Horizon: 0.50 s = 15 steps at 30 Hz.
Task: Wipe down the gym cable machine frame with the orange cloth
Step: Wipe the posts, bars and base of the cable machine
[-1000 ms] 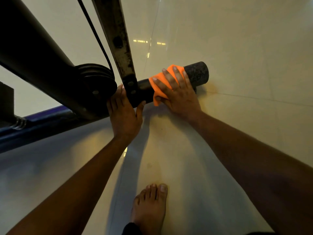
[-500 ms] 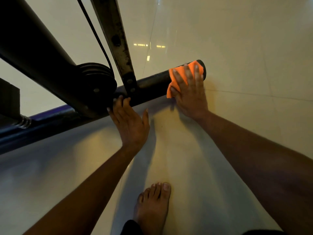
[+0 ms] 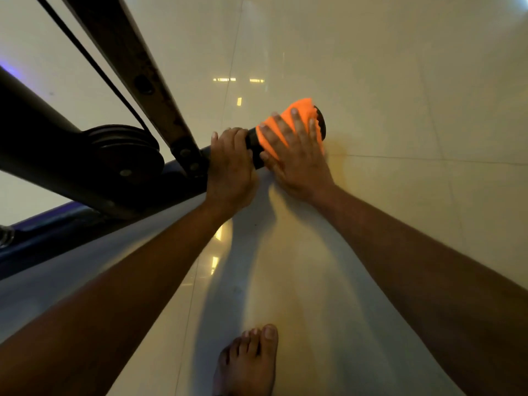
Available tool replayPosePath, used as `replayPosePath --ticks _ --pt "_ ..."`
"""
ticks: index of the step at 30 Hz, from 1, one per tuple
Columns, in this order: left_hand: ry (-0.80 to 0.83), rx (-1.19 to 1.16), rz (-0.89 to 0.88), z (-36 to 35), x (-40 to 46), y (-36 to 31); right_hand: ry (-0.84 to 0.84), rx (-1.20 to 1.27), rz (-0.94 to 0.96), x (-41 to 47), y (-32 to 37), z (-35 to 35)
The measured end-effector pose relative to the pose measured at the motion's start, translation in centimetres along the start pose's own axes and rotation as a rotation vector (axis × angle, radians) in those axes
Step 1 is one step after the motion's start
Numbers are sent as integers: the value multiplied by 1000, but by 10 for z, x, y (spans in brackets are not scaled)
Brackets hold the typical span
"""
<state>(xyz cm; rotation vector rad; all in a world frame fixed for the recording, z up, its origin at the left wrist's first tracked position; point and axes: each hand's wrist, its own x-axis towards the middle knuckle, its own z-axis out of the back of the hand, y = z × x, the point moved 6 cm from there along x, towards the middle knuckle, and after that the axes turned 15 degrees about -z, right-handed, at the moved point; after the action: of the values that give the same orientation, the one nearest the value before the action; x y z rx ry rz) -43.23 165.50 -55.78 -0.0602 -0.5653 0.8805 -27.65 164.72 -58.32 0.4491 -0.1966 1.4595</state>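
Two bare hands work at the end of a low black bar on the gym cable machine. The right hand [image 3: 297, 155] is spread over the orange cloth [image 3: 288, 125], fingers curved round it and pressing it onto the bar's rounded end [image 3: 321, 124], so the cloth wraps the tip just above the floor [image 3: 400, 110]. The left hand [image 3: 228, 164] grips the same bar right beside it, fingers curled over the top, next to the bolted bracket where a worn, slanting metal strut [image 3: 137, 72] joins. Further left sit a dark pulley wheel [image 3: 125, 155] and a thin black cable [image 3: 94, 64]. A bare foot [image 3: 248, 358] stands on the glossy tiles below. The risks look small but real: the cloth could slide off the bar's end if pushed further outward, the left fingers sit close to the bracket and pulley where they could be nipped, and the shiny floor may be slippery underfoot.
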Motion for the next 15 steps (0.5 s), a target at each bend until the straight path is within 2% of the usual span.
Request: replayPosePath --ticks 3,6,8,11,13,15 --pt "52 43 83 -7 13 8 -6 -38 136 3 -16 -1" --pt "55 81 18 -12 4 10 -29 -15 -52 7 -47 5" --pt "57 84 0 -14 0 10 -24 11 -145 0 -33 5" --pt "69 70 2 -13 0 7 48 55 -38 -6 4 3" --pt "75 52 -15 -13 -1 6 68 41 60 -3 1 4" --pt "82 42 -21 -14 -3 8 40 17 47 4 -20 7"
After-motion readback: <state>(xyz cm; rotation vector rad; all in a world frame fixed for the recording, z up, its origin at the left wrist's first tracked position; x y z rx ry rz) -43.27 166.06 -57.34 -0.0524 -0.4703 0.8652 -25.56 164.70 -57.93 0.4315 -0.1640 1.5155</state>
